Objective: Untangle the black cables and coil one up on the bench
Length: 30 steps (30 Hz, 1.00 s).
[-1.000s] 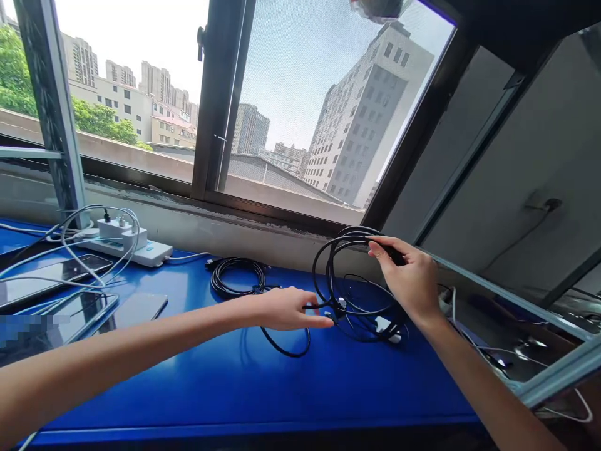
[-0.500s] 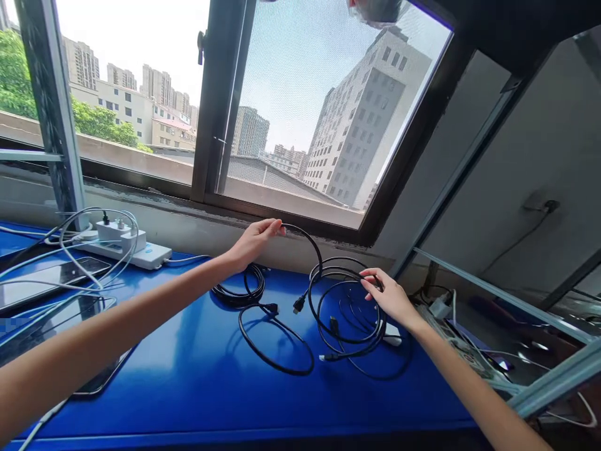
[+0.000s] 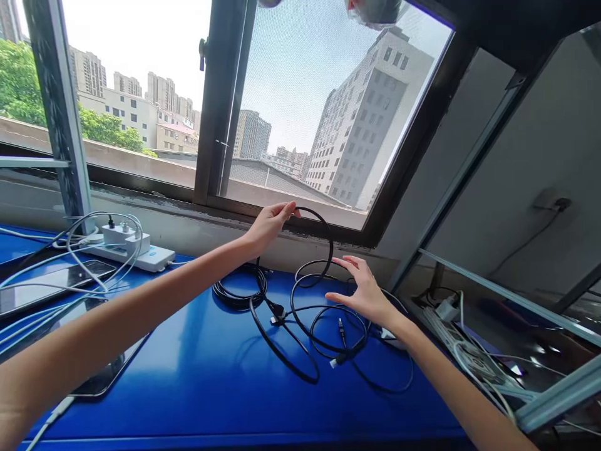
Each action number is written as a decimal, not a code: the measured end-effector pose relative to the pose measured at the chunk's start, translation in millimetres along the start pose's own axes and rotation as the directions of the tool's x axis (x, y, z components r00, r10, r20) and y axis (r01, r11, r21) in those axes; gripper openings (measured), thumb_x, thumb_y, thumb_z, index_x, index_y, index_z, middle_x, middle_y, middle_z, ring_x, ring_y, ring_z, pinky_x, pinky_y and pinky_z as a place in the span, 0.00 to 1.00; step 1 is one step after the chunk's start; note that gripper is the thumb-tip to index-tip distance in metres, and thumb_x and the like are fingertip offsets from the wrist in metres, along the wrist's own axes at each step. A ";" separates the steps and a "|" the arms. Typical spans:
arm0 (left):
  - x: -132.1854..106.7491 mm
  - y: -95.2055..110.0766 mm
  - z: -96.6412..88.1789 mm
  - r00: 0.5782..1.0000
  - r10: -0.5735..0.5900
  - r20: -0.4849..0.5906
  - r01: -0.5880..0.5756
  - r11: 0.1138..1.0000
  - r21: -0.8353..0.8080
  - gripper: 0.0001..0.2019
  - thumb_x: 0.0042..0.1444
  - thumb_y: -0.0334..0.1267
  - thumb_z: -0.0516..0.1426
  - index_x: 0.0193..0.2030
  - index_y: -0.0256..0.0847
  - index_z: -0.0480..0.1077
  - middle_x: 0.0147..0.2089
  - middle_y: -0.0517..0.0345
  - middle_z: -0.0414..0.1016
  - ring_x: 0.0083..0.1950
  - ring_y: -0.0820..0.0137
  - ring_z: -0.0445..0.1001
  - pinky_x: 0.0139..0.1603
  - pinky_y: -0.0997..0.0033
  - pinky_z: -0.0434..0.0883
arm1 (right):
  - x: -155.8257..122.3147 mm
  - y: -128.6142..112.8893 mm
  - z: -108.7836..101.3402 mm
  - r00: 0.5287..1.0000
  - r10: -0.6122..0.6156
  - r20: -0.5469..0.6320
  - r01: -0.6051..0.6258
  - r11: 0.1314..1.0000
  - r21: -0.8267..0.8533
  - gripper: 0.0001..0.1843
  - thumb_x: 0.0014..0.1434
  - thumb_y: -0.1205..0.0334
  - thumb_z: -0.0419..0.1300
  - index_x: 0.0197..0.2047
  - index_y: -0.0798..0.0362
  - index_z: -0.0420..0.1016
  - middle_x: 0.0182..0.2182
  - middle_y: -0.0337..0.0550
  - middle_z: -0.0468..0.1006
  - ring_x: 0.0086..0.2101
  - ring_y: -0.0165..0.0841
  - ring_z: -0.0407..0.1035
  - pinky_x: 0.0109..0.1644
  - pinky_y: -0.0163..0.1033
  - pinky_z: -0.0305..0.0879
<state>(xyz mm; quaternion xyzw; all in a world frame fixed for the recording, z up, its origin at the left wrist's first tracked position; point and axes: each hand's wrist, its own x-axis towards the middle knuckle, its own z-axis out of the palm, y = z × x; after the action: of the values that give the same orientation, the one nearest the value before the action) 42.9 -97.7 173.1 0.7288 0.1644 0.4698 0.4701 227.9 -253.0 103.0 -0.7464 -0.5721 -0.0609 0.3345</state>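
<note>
My left hand (image 3: pixel 275 224) pinches a black cable (image 3: pixel 330 241) and holds it up in front of the window sill. From there the cable arcs right and drops into loose loops over the blue table (image 3: pixel 197 401). My right hand (image 3: pixel 361 291) is open beside those loops, thumb and fingers spread around part of the cable without closing on it. Black plugs (image 3: pixel 278 313) lie near the middle, and another plug (image 3: pixel 339 360) with a pale tip rests further right. Behind my left forearm sits a coiled black cable (image 3: pixel 235 291).
At the left stand a white power strip (image 3: pixel 154 257) with plugged-in adapters, tangled white cables, and a phone (image 3: pixel 96 269) beside a dark tablet (image 3: pixel 117 369). A white object (image 3: pixel 392 338) is partly behind my right wrist. Metal shelf posts (image 3: pixel 75 188) flank the window.
My left hand has risen slightly and moved right with the cable. My right hand has opened and shifted left, and the loops it was at have dropped and spread on the table.
</note>
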 end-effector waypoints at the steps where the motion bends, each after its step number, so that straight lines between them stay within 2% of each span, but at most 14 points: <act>1: 0.5 0.8 3.0 1.000 0.008 0.011 -0.008 1.000 0.009 0.17 0.63 0.42 0.50 0.27 0.40 0.71 0.26 0.61 0.61 0.33 0.71 0.59 0.40 0.71 0.59 | -0.4 -11.4 3.6 0.995 -0.089 0.044 0.085 0.992 0.088 0.30 0.45 0.46 0.68 0.52 0.44 0.76 0.55 0.49 0.68 0.59 0.47 0.60 0.63 0.55 0.55; 3: 2.4 0.9 7.3 0.999 0.032 0.018 -0.032 0.999 0.015 0.17 0.63 0.42 0.50 0.27 0.40 0.72 0.26 0.61 0.61 0.33 0.71 0.60 0.40 0.71 0.60 | -1.6 -30.5 11.5 0.968 -0.211 0.138 0.166 0.945 0.282 0.18 0.53 0.43 0.62 0.40 0.47 0.80 0.46 0.48 0.75 0.51 0.43 0.68 0.59 0.50 0.61; 5: 5.5 -1.4 8.0 0.999 0.041 0.009 -0.041 0.999 0.017 0.17 0.64 0.43 0.49 0.29 0.39 0.72 0.26 0.61 0.60 0.33 0.72 0.60 0.40 0.71 0.60 | -1.1 -40.9 17.2 0.962 -0.214 0.171 0.132 0.909 0.395 0.21 0.56 0.40 0.58 0.31 0.50 0.78 0.37 0.47 0.78 0.41 0.40 0.73 0.50 0.47 0.68; 9: 9.6 -11.9 0.6 0.996 0.021 -0.084 -0.009 0.990 0.138 0.15 0.63 0.41 0.49 0.34 0.38 0.73 0.27 0.60 0.62 0.33 0.70 0.62 0.39 0.70 0.61 | 11.4 -38.2 12.5 0.989 -0.107 0.101 0.047 0.880 0.472 0.29 0.52 0.31 0.57 0.34 0.52 0.73 0.33 0.48 0.79 0.32 0.38 0.75 0.41 0.45 0.73; 12: 2.9 -21.0 -3.4 0.978 0.090 -0.187 -0.031 0.954 0.298 0.06 0.58 0.35 0.55 0.39 0.40 0.72 0.36 0.56 0.69 0.43 0.66 0.66 0.49 0.67 0.62 | 27.6 -31.1 -0.3 0.998 -0.043 0.038 0.017 0.850 0.526 0.34 0.47 0.27 0.59 0.38 0.52 0.71 0.30 0.46 0.78 0.31 0.38 0.75 0.41 0.45 0.74; 13: -1.4 -23.7 -3.2 0.973 0.125 -0.195 -0.050 0.935 0.351 0.06 0.56 0.34 0.57 0.40 0.41 0.72 0.39 0.55 0.70 0.47 0.64 0.65 0.52 0.65 0.61 | 32.9 -29.7 -4.5 0.999 -0.028 0.020 0.013 0.841 0.541 0.35 0.45 0.27 0.60 0.39 0.52 0.71 0.29 0.45 0.78 0.30 0.37 0.75 0.40 0.45 0.74; 15: -11.9 -29.0 -0.1 0.981 0.168 -0.095 -0.114 0.902 0.416 0.06 0.55 0.34 0.57 0.39 0.42 0.72 0.43 0.55 0.72 0.49 0.64 0.66 0.54 0.64 0.61 | 42.2 -28.2 -11.1 1.000 -0.004 -0.014 0.012 0.821 0.570 0.36 0.45 0.28 0.60 0.42 0.52 0.72 0.28 0.42 0.77 0.29 0.36 0.74 0.40 0.45 0.74; 17: -22.9 -34.4 5.1 0.982 0.118 0.145 -0.164 0.913 0.373 0.06 0.56 0.37 0.55 0.38 0.41 0.72 0.43 0.55 0.73 0.47 0.65 0.68 0.52 0.66 0.63 | 49.5 -27.8 -15.8 0.999 0.019 -0.044 0.011 0.798 0.603 0.34 0.49 0.31 0.59 0.45 0.52 0.72 0.27 0.40 0.75 0.29 0.35 0.73 0.41 0.45 0.74; 19: -33.0 -39.8 11.1 0.918 -0.009 0.397 -0.109 0.956 0.273 0.10 0.58 0.42 0.53 0.38 0.41 0.73 0.42 0.56 0.75 0.44 0.65 0.70 0.48 0.68 0.65 | 55.6 -27.4 -19.4 0.997 0.046 -0.062 0.004 0.771 0.636 0.28 0.56 0.37 0.57 0.46 0.52 0.72 0.26 0.37 0.73 0.30 0.33 0.73 0.42 0.44 0.75; 21: -41.8 -44.8 16.9 0.828 -0.110 0.550 -0.010 0.977 0.212 0.16 0.60 0.46 0.49 0.37 0.40 0.74 0.39 0.55 0.77 0.43 0.65 0.72 0.46 0.70 0.66 | 61.8 -26.4 -23.0 0.995 0.077 -0.070 -0.010 0.744 0.668 0.20 0.61 0.44 0.53 0.45 0.51 0.72 0.26 0.36 0.72 0.30 0.31 0.72 0.44 0.42 0.75; 23: -49.4 -49.1 22.6 0.767 -0.149 0.624 0.039 0.982 0.187 0.19 0.61 0.48 0.47 0.37 0.39 0.75 0.37 0.55 0.78 0.42 0.65 0.74 0.44 0.71 0.67 | 69.2 -24.6 -26.5 0.992 0.112 -0.067 -0.034 0.719 0.694 0.16 0.65 0.50 0.51 0.43 0.51 0.73 0.26 0.36 0.71 0.29 0.30 0.71 0.45 0.41 0.75; 24: -52.4 -51.0 25.7 0.753 -0.150 0.641 0.043 0.983 0.179 0.19 0.61 0.49 0.47 0.38 0.39 0.75 0.37 0.56 0.79 0.42 0.65 0.74 0.43 0.71 0.68 | 73.4 -23.4 -28.1 0.990 0.128 -0.060 -0.048 0.708 0.705 0.14 0.65 0.52 0.50 0.42 0.50 0.73 0.27 0.36 0.71 0.29 0.29 0.71 0.46 0.41 0.75; 28: -58.3 -58.5 41.4 0.748 -0.137 0.650 0.052 0.988 0.148 0.14 0.53 0.47 0.58 0.44 0.42 0.73 0.33 0.60 0.77 0.34 0.69 0.73 0.33 0.74 0.67 | 91.7 -19.7 -32.8 0.986 0.166 -0.029 -0.093 0.678 0.729 0.11 0.65 0.54 0.52 0.34 0.49 0.70 0.28 0.39 0.74 0.32 0.31 0.74 0.45 0.42 0.76; 30: -57.7 -61.0 49.5 0.744 -0.130 0.656 0.052 0.989 0.137 0.10 0.52 0.44 0.59 0.39 0.42 0.72 0.28 0.63 0.74 0.29 0.71 0.70 0.29 0.75 0.65 | 98.5 -19.8 -34.9 0.986 0.164 -0.011 -0.104 0.674 0.732 0.11 0.64 0.55 0.53 0.31 0.49 0.67 0.30 0.40 0.75 0.35 0.32 0.74 0.45 0.42 0.76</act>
<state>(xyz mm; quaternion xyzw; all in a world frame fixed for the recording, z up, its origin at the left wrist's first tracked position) 67.7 -132.6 85.5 0.8637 0.0480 0.1474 0.4795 253.6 -190.3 184.9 -0.5891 -0.4795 0.1679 0.6283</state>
